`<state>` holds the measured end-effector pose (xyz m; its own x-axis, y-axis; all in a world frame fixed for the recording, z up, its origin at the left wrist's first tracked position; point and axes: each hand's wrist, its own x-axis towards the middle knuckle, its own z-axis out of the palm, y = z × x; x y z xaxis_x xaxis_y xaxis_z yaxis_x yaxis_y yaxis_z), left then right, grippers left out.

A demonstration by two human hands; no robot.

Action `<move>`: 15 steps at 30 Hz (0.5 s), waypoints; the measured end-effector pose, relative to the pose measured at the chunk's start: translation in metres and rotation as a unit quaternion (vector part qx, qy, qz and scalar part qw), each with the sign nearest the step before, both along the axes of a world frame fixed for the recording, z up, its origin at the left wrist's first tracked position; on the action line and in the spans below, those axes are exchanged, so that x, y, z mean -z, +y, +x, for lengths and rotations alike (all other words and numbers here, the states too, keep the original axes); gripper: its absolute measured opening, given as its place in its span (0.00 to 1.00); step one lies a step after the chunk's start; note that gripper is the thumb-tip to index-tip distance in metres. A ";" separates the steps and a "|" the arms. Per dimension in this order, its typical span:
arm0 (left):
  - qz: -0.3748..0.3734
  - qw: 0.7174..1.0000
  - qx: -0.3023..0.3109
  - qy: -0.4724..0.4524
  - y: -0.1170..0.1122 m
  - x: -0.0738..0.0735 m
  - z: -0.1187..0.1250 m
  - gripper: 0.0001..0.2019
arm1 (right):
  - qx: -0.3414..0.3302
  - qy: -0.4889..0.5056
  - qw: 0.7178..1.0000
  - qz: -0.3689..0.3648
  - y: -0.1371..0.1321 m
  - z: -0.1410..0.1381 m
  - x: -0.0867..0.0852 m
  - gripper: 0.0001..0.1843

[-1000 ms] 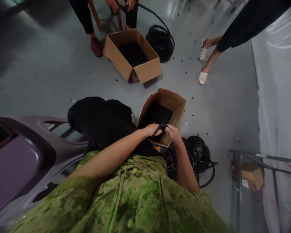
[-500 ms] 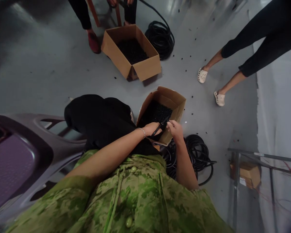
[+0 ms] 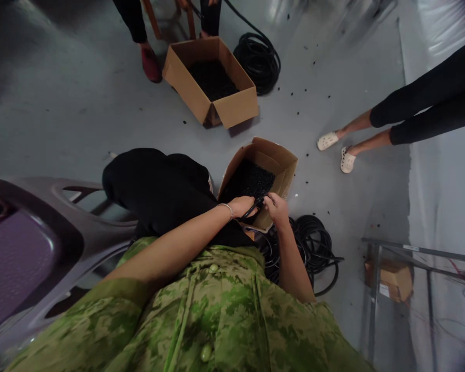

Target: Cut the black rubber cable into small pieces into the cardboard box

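Observation:
My left hand (image 3: 243,206) is closed round a strip of black hose (image 3: 250,211) that lies slantwise across the palm. My right hand (image 3: 277,207) is close beside it on the right, fingers bent and pinched at a small dark thing between the two hands, too dark to make out. Both hands are over the near end of an open cardboard box (image 3: 282,161). A heap of small black pieces (image 3: 256,178) fills its bottom. Right beside the box lies a coil of black hose (image 3: 315,237), partly hidden by my right forearm.
A second cardboard box (image 3: 236,107) with black pieces stands ahead, near a co-worker's red shoe (image 3: 151,64) and another black coil (image 3: 259,64). Someone in white clogs (image 3: 347,160) stands right. A purple chair (image 3: 19,268) is left; a metal frame (image 3: 375,289) is lower right.
My right hand has shifted slightly left and the dark thing between my hands looks narrower. The person in white clogs has moved their legs and feet. My left hand stays in place.

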<state>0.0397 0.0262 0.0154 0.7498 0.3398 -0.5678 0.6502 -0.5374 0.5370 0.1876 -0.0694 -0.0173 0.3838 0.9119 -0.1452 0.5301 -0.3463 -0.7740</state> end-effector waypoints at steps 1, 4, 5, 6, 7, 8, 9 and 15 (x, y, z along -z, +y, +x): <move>-0.001 1.000 0.000 0.003 0.000 0.000 0.000 0.17 | -0.003 -0.001 1.000 -0.003 0.000 0.000 0.000 0.18; -0.001 1.000 0.002 0.005 -0.001 0.002 0.001 0.17 | -0.013 -0.006 1.000 -0.009 0.000 0.000 0.000 0.18; -0.001 1.000 0.002 0.004 -0.001 0.003 0.001 0.18 | -0.014 -0.009 1.000 -0.009 0.001 0.000 0.000 0.18; 0.000 1.000 0.001 0.002 -0.001 0.003 0.001 0.18 | -0.012 -0.012 1.000 -0.008 0.000 0.000 0.001 0.18; 0.001 1.000 0.000 0.002 -0.001 0.004 0.001 0.18 | -0.010 -0.013 1.000 -0.008 0.000 -0.001 0.002 0.18; 0.001 1.000 -0.001 0.003 -0.001 0.005 0.001 0.18 | -0.008 -0.013 1.000 -0.007 0.000 -0.001 0.003 0.18; 0.003 1.000 0.000 0.003 -0.002 0.006 0.001 0.19 | -0.006 -0.013 1.000 -0.006 0.000 -0.002 0.004 0.18; 0.028 1.000 0.010 -0.010 -0.004 0.010 0.000 0.19 | -0.003 -0.020 1.000 -0.009 0.000 -0.004 0.008 0.19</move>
<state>0.0401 0.0224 0.0057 0.7679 0.3556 -0.5328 0.6283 -0.5800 0.5185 0.1835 -0.0694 -0.0251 0.3844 0.9115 -0.1465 0.5623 -0.3571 -0.7459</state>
